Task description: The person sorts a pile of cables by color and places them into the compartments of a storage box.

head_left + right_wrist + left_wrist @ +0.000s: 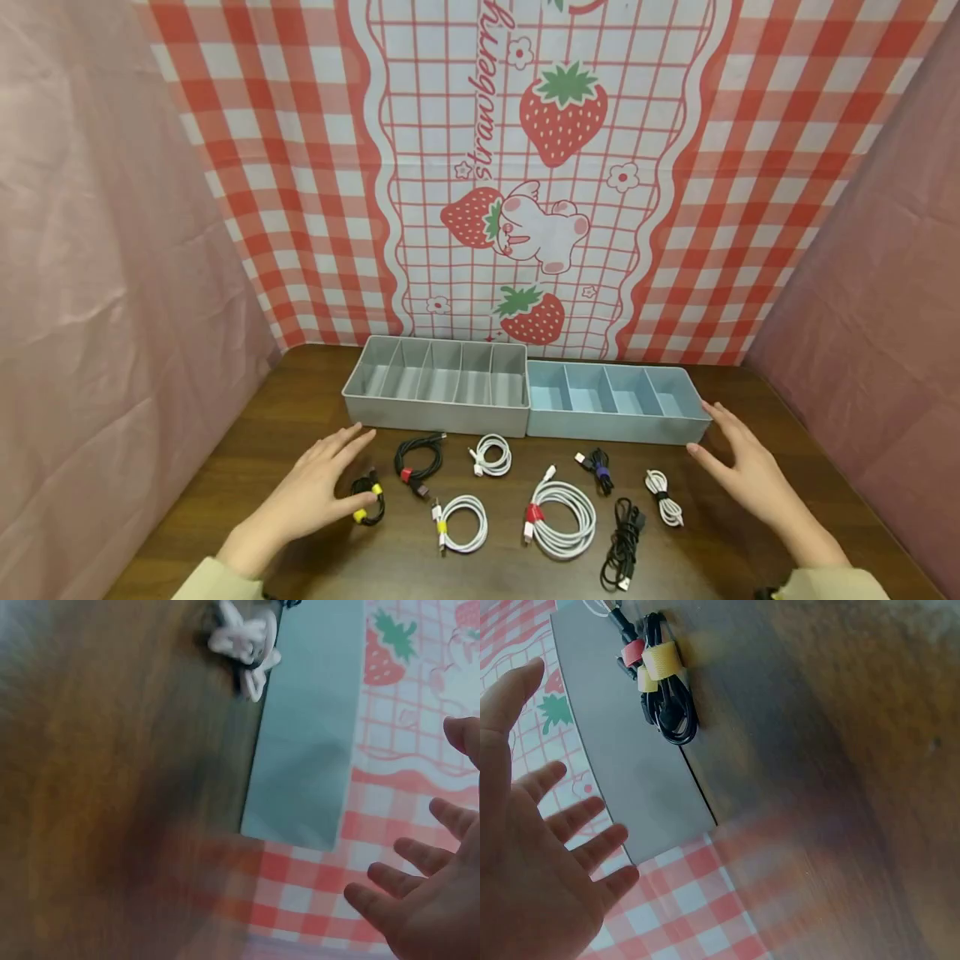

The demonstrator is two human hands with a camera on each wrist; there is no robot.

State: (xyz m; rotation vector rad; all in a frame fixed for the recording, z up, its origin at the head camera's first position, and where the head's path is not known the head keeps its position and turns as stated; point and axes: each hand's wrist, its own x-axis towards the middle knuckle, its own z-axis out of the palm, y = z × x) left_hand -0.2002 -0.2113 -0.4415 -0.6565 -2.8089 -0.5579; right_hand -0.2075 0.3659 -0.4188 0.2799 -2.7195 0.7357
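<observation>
My left hand (pixel 318 483), fingers spread, hovers at the left over the table beside a black cable with yellow ties (pixel 368 498); its thumb overlaps that coil in the head view. The right hand (pixel 746 467) is spread too, fingertips right at the right end of the blue divided box (pixel 615 427). Neither hand holds anything. Nearest the right hand lies a white cable with a black tie (pixel 663 498). In the left wrist view the yellow-tied cable (pixel 671 712) shows in front of the grey divided box (pixel 641 780).
Between the hands lie a black cable with a red tie (pixel 418 458), a small white coil (pixel 492 456), a yellow-tied white cable (pixel 480 525), a large red-tied white cable (pixel 588 525), a blue-tied black cable (pixel 602 473) and a black bundle (pixel 624 542). A strawberry cloth (pixel 465 275) hangs behind.
</observation>
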